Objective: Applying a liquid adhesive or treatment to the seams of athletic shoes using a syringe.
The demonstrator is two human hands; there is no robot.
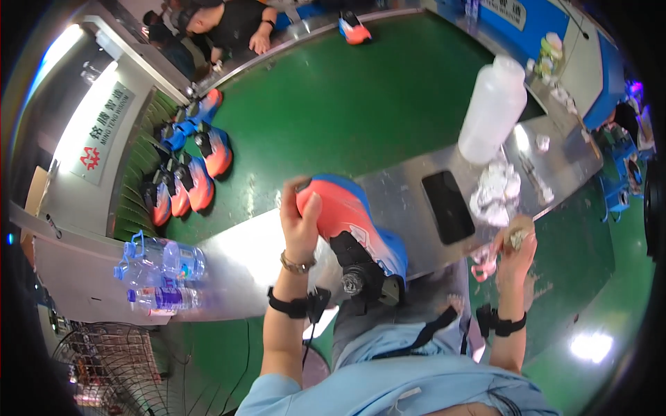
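Note:
My left hand (300, 216) grips the toe end of an orange, blue and black sports shoe (354, 232), held over the near edge of a metal workbench (388, 191). The shoe sits on a black last with a metal fitting (354, 283) at its heel end. My right hand (516, 244) is off to the right, fingers closed on a small crumpled grey wad (517, 237). A pink scrap (482, 263) hangs just left of that hand. Both wrists carry black straps.
A black phone (447, 206), crumpled white wipes (496, 193) and a tall white plastic bottle (492, 109) lie on the bench. Several matching shoes (198, 177) ride the green conveyor belt (333, 104). Water bottles (159, 274) sit at left. Another person (232, 24) works at the far side.

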